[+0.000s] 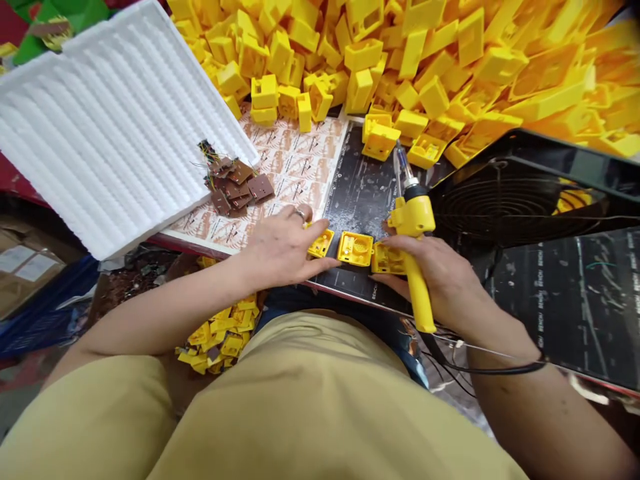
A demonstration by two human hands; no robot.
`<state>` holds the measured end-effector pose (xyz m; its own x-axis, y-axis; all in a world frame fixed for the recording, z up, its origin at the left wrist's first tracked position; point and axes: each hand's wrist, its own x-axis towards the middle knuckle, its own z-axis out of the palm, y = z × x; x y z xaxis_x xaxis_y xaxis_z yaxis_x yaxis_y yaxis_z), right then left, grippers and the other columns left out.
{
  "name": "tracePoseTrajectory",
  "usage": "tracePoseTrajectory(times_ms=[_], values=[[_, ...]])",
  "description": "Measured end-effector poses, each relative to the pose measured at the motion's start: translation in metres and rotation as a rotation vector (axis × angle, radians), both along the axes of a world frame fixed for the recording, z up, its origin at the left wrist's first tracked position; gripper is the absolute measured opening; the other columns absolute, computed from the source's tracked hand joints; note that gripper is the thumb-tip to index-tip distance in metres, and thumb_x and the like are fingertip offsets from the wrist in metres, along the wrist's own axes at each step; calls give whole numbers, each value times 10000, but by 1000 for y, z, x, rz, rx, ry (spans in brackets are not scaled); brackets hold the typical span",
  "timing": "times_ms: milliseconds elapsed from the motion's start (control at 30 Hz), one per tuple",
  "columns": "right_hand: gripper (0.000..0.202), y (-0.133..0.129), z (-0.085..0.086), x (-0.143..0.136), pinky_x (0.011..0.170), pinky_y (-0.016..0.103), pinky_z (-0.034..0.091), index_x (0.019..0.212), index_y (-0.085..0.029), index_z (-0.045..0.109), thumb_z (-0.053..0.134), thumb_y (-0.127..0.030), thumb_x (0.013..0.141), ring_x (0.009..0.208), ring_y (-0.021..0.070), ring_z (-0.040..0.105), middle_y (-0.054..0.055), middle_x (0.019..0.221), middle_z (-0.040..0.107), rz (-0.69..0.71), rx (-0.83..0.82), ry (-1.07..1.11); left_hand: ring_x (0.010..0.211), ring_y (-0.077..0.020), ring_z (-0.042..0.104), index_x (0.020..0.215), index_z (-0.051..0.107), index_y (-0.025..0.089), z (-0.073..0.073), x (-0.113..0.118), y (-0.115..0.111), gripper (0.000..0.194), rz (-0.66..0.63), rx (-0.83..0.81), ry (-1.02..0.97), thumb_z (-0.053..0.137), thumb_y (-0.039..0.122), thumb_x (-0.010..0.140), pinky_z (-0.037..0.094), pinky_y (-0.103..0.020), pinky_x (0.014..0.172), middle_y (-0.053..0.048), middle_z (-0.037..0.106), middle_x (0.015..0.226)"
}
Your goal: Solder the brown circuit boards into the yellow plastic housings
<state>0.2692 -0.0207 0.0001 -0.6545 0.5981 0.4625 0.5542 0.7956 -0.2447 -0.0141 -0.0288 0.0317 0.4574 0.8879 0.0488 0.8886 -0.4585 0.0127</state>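
Note:
Three small yellow plastic housings lie open side up in a row at the bench's front edge. My left hand (285, 247) has its thumb and fingers closed round the left housing (321, 243), covering part of it. The middle housing (355, 249) lies between my two hands. In my right hand (445, 273) is a yellow soldering gun (417, 267), its metal tip pointing away from me. The thumb and a finger of that same hand also grip the right housing (387, 259), partly hidden behind the gun.
A large heap of yellow housings (370, 53) covers the back. Brown circuit boards with wires (237, 190) lie beside a white foam sheet (125, 120) at the left. On the right stands a black fan (500, 200). More yellow parts (225, 337) sit below the bench edge.

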Motion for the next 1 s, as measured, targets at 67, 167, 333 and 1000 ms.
tracePoseTrajectory(times_ms=[67, 167, 333, 1000], values=[[469, 0, -3, -3, 714, 343, 585, 1300, -204, 486, 700, -318, 898, 840, 233, 683, 111, 1059, 696, -38, 26, 18, 1018, -324, 643, 1235, 664, 135, -2, 1, 1, 530, -56, -47, -18, 567, 539, 908, 540, -433, 835, -181, 670, 1139], [519, -1, -7, -9, 629, 405, 584, 1301, -191, 519, 733, -362, 860, 761, 288, 676, 134, 975, 691, -71, 74, 51, 1121, -265, 641, 1435, 505, 112, -3, -3, 2, 522, -203, -170, -160, 499, 223, 925, 524, -409, 991, -158, 628, 1326], [648, 2, -15, -26, 701, 439, 634, 1430, -267, 419, 731, -315, 864, 887, 319, 716, 121, 1053, 698, 15, 50, 137, 1341, -186, 546, 1528, 364, 104, 3, -6, -1, 586, -302, -253, -305, 462, 132, 951, 461, -288, 1120, -145, 483, 1531], [811, -9, -13, -16, 1010, 521, 571, 1460, -278, 435, 844, -295, 759, 1158, 318, 672, 154, 1359, 612, -73, -84, 336, 770, -109, 510, 868, 583, 217, 36, -116, 135, 544, 257, -94, -1242, 827, 625, 605, 469, -322, 741, 23, 616, 779]])
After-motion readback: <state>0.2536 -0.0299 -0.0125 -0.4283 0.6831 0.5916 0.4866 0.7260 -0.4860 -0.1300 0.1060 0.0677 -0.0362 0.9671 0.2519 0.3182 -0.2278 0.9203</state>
